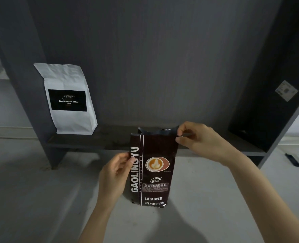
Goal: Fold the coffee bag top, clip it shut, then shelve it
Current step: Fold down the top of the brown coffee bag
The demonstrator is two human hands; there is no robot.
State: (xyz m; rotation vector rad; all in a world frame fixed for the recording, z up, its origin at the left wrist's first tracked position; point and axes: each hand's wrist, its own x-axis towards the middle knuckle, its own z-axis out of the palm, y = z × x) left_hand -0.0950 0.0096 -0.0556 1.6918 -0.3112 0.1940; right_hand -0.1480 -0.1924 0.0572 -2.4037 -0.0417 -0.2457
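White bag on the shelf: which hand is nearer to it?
Left. The left hand grips the dark bag's left edge, below and right of the white bag. The right hand pinches its top right corner, farther right.

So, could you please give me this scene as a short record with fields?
held item: dark coffee bag, upright, top open and unfolded
left hand: grips the bag's left edge
right hand: pinches the top right corner
shelf: white coffee bag standing at left
clip: not visible

Coffee bag (154, 169) dark brown, white lettering; shelf (96, 142) grey, perhaps woodgrain
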